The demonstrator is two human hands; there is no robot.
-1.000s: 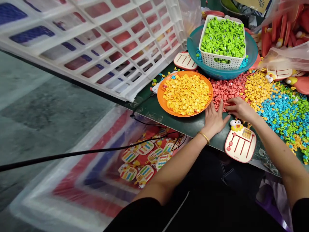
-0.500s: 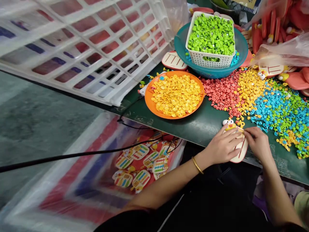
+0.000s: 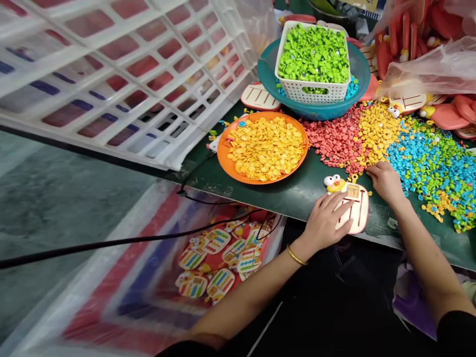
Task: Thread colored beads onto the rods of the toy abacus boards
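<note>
My left hand lies flat with fingers stretched out on a cream duck-shaped toy board at the front edge of the green table. My right hand reaches up to the edge of the loose bead piles, fingers curled at the red beads and yellow beads; what the fingers hold is too small to make out. An orange plate of yellow beads sits left of the hands.
A white basket of green beads stands in a teal bowl. Blue and green beads spread right. A white lattice crate leans at left. Finished boards fill a bag below the table; a black cable crosses it.
My right hand left the toy board and moved up to the bead piles. My left hand shifted lower on the board and flattened. The view drifted left slightly.
</note>
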